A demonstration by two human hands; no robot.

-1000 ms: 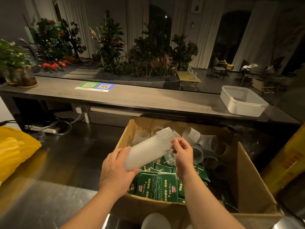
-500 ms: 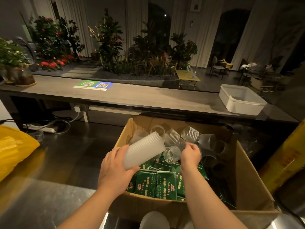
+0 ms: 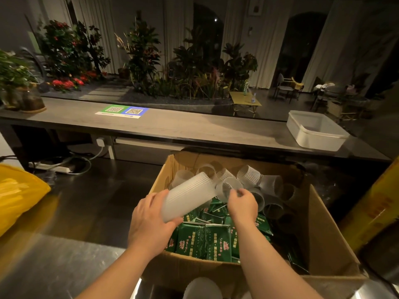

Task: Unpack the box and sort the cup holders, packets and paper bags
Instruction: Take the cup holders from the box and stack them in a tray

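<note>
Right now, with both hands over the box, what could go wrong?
The left hand grips the stack of cup holders only near its lower end; tilted, the upper holders might slide off. The right hand pinches a single cup holder by its rim, a thin hold that could slip over the green packets.

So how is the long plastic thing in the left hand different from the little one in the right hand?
The stack of cup holders is long; the single cup holder is short. The stack looks milky white; the single one is clearer, almost see-through. The left hand wraps round the stack, while the right hand only pinches the single one. Both are ribbed plastic, held over the cardboard box.
</note>
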